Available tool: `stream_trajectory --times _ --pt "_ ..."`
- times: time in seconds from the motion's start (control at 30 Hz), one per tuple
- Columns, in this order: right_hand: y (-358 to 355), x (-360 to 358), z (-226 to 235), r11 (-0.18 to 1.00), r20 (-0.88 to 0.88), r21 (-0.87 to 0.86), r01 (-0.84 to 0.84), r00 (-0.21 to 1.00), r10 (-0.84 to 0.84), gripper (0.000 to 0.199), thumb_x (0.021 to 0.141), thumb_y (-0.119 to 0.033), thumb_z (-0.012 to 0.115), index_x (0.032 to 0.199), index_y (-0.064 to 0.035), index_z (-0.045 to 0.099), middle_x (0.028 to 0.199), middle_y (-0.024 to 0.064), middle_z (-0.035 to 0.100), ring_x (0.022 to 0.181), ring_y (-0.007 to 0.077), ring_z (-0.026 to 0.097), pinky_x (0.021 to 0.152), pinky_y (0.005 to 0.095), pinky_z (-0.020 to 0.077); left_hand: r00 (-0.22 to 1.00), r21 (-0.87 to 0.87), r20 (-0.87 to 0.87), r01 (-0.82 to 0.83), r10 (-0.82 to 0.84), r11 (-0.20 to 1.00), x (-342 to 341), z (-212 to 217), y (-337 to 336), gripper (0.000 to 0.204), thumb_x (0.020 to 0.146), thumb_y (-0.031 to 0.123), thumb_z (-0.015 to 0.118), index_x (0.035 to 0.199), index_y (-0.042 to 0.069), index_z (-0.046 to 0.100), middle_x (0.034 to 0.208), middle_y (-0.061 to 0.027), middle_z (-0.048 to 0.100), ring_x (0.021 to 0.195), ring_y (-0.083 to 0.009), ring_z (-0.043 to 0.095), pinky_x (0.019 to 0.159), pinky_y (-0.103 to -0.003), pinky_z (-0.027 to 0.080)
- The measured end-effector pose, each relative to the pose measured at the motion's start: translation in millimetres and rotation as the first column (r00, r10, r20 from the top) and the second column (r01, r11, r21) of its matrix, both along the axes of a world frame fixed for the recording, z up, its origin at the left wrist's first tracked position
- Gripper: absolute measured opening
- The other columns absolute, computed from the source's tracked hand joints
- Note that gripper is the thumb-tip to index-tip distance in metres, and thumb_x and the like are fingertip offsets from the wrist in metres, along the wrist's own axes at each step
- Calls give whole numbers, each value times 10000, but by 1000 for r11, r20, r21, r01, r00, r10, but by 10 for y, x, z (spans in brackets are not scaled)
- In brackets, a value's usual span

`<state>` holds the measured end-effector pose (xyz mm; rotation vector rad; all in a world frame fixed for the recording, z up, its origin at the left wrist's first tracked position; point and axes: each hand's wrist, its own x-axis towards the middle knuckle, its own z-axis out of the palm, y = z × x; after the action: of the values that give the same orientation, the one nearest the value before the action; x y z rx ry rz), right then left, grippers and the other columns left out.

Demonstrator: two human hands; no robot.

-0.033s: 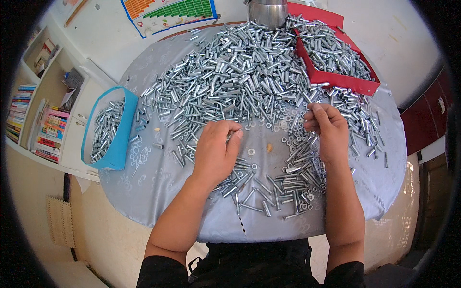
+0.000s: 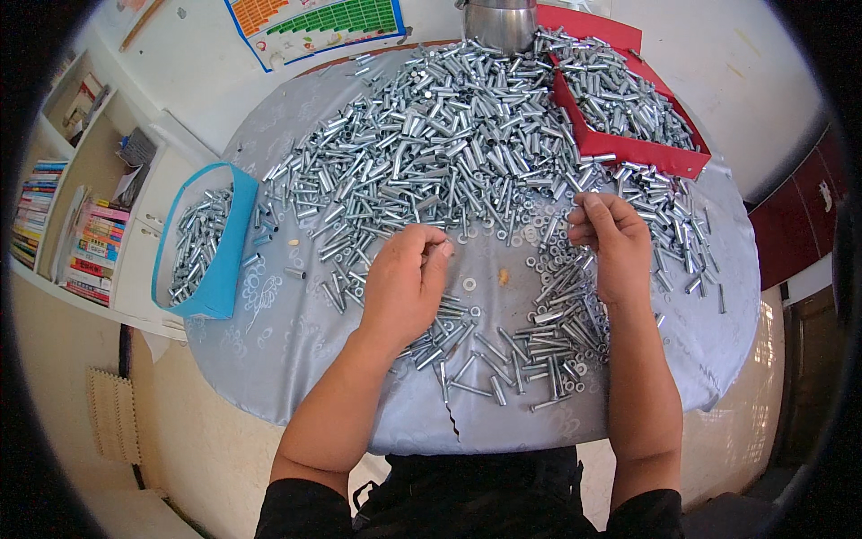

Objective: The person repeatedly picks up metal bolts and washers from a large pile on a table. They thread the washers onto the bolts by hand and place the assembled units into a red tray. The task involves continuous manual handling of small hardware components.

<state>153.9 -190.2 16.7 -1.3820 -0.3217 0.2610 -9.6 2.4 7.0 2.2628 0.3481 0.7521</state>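
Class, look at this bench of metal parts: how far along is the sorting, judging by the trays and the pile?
Done: the blue tray and red tray each hold silver sleeves. In hand: the left hand and right hand have fingers curled at the pile's near edge, by loose washers and bolts; what they pinch is too small to tell. Left: the big heap covering the table, so most remains.

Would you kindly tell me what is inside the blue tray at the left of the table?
The blue tray holds a heap of silvery metal sleeves. Its floor beneath them is covered.
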Motion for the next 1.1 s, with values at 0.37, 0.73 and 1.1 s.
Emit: stream_trajectory --times 0.37,0.73,1.1 --pt "-22 25 14 1000 17 1 -2 1000 2 206 936 -167 572 943 16 667 766 51 647 640 104 589 600 235 476 990 -245 -134 9 -43 969 -42 101 -83 104 908 92 591 974 11 601 748 -28 624 665 -80 562 623 -236 453" --pt "-259 -126 276 438 208 -805 -400 501 840 201 679 -94 771 858 -36 700 756 87 611 698 235 612 650 335 479 971 -573 -79 141 -225 807 -31 35 -50 270 909 58 544 1165 11 616 945 -59 668 696 -78 559 650 -226 470" --pt "-96 -200 167 749 287 -559 -355 765 577 144 827 -59 643 966 -22 643 842 41 598 739 148 569 675 291 465 935 -809 -18 194 -354 555 -19 20 -69 243 942 32 496 1167 -16 574 999 -111 653 703 -112 607 692 -273 538"
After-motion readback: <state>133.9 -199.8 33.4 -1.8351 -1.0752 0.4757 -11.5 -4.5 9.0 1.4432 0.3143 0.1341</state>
